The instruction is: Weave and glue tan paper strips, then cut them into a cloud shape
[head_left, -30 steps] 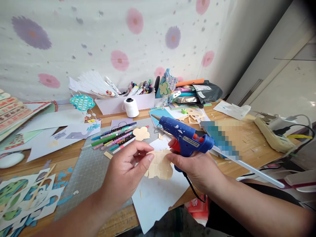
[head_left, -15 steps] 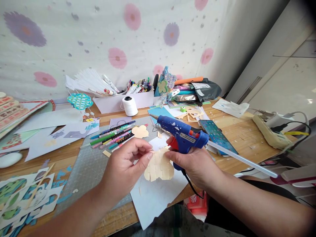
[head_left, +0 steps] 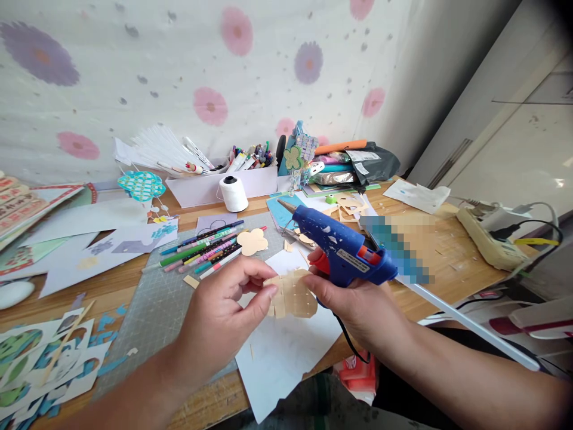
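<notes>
1. The person's left hand is nearly closed, thumb and bent fingers pinching the left edge of the woven tan paper piece.
2. That piece lies between the two hands, its right edge touching the thumb of the right hand.
3. The right hand is wrapped around the handle of the blue glue gun, by its red trigger; its nozzle points up and to the left, above the woven piece, and a long glue stick extends from its back.
4. Below the woven piece is a white sheet, overlapping the gray cutting mat.
5. Beyond the left hand, a plain tan cutout lies beside the colored pens.
6. Farther out stands a white thread spool, in front of a pen box.
</notes>
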`<state>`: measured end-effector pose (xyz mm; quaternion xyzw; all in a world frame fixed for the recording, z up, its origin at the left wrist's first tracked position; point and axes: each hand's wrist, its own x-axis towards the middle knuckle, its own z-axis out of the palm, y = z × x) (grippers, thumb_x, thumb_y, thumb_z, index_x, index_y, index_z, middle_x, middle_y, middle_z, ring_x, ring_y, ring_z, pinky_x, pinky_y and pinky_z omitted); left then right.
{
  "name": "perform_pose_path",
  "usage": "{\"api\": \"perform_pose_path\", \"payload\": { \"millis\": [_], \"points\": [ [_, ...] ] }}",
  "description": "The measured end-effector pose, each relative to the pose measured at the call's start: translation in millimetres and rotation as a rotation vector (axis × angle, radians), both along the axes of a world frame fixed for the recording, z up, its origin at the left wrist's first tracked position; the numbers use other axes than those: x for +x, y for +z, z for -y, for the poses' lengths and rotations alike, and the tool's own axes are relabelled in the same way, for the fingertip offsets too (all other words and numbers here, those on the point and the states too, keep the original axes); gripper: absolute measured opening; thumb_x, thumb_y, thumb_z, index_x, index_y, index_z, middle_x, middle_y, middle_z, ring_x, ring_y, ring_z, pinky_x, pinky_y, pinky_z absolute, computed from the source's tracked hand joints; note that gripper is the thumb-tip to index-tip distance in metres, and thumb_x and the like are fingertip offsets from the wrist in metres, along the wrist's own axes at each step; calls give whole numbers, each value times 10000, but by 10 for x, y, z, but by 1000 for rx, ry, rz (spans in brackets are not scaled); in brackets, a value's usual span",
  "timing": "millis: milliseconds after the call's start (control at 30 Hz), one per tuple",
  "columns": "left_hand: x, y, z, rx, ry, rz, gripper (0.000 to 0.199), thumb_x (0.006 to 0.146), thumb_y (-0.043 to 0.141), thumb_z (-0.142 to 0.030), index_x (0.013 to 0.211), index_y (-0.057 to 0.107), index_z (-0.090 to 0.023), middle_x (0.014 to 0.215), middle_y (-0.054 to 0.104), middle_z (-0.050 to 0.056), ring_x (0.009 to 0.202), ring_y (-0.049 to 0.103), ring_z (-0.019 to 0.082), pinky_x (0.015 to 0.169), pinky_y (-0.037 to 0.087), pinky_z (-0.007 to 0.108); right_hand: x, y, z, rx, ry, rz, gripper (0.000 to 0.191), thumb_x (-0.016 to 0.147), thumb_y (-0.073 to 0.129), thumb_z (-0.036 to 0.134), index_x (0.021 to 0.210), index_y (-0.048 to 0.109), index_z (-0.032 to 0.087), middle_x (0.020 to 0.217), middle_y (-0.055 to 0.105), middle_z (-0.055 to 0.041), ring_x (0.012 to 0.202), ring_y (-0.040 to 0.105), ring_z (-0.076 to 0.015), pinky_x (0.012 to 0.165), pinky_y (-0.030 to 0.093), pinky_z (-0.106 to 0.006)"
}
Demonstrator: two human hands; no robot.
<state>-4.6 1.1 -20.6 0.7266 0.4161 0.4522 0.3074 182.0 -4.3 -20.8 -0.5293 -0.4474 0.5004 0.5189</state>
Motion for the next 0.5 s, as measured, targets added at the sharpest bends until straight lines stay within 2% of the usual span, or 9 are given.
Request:
{"api": "perform_pose_path", "payload": {
  "millis": [167, 267, 367, 500],
  "points": [
    [-26, -6, -16, 211, -34, -72, 243, 847, 579, -55, 923, 615, -283, 888, 681, -38, 869, 660, 123, 796, 516, 235, -25, 32, 17, 29, -19, 39, 274, 605, 732, 330, 838, 608, 258, 718, 677, 16, 658, 668, -194, 564, 540, -293],
    [-32, 11, -12, 247, -43, -105, 275, 848, 564, -31, 936, 605, -288, 902, 674, -47, 871, 654, 109, 821, 502, 233, -24, 74, 27, 32, -5, 65, 275, 608, 728, 323, 836, 585, 262, 749, 690, 5, 694, 683, -211, 610, 564, -319],
    [-26, 20, 6, 228, -71, -75, 284, 843, 572, -33, 961, 603, -290, 931, 675, -34, 908, 656, 124, 845, 512, 252, -14, 75, 38, 32, -12, 43, 304, 609, 724, 341, 860, 569, 266, 769, 689, 7, 714, 694, -214, 649, 581, -333],
    [15, 17, 38, 53, -100, 92, 354, 832, 612, -77, 1100, 543, -298, 1039, 693, 5, 943, 683, 156, 778, 568, 257, 18, 37, 60, 66, -2, 73, 271, 643, 719, 341, 862, 576, 269, 805, 708, 1, 766, 708, -217, 713, 588, -347]
  ]
}}
